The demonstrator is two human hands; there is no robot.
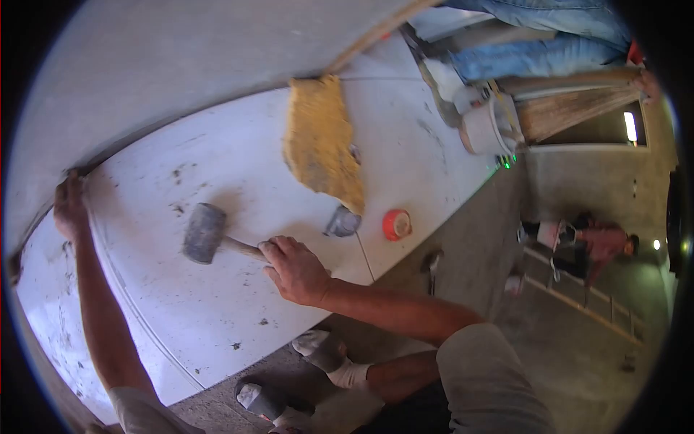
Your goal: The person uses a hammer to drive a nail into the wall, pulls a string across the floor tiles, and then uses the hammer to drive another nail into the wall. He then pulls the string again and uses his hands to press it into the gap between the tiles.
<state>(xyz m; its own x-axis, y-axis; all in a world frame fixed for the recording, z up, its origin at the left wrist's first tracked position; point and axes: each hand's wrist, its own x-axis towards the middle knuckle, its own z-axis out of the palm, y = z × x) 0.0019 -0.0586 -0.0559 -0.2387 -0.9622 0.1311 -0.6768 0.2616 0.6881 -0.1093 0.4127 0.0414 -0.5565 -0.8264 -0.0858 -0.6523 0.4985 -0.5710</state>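
My right hand (298, 271) is closed around the wooden handle of a rubber mallet (204, 233). Its dark grey head is over a large white tile (238, 304); whether it touches cannot be told. My left hand (70, 210) is at the far left, where the tile joint meets the wall, fingers drawn together at the corner. What they pinch, if anything, is too small to make out. Beyond the mallet lies a ragged yellow sponge-like piece (325, 141), smeared with grey. A small grey object (343, 221) and a red round object (397, 224) lie near it.
A grey wall (181, 58) borders the tiles. A white bucket (486, 129) stands at their far end, near a wooden board (571, 112) and a person's jeans (535, 58). Another person (603, 242) is in the background by a ladder (578, 300). Mortar crumbs dot the tiles.
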